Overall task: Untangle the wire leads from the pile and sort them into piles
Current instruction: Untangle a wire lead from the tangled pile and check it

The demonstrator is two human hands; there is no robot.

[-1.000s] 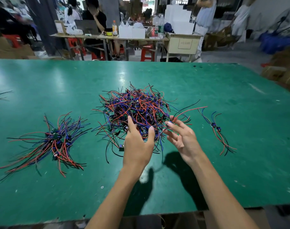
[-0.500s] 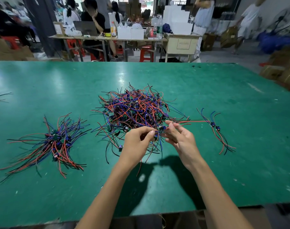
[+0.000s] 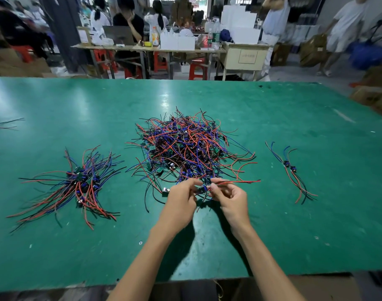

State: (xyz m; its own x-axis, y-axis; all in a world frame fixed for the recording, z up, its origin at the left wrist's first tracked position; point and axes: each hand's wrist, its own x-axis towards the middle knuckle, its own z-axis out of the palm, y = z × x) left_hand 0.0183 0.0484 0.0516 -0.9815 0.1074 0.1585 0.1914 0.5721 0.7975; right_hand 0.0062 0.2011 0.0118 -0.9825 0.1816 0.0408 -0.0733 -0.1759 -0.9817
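A tangled pile (image 3: 185,148) of red, blue and black wire leads with small green boards lies mid-table. Just in front of its near edge, my left hand (image 3: 181,198) and my right hand (image 3: 229,198) both pinch one wire lead (image 3: 240,182); its small blue part sits between my fingertips and its red wire sticks out to the right. A sorted pile (image 3: 81,185) of several leads lies to the left. A small sorted pile (image 3: 291,170) of a few leads lies to the right.
The green table (image 3: 294,224) has its near edge close to my body. A few stray black wires (image 3: 5,123) lie at the far left. Behind the table, people sit and stand at other tables with red stools and boxes.
My hands went from open at the pile's near edge to pinching one lead, then drew it a little toward me; its red wire now trails to the right.
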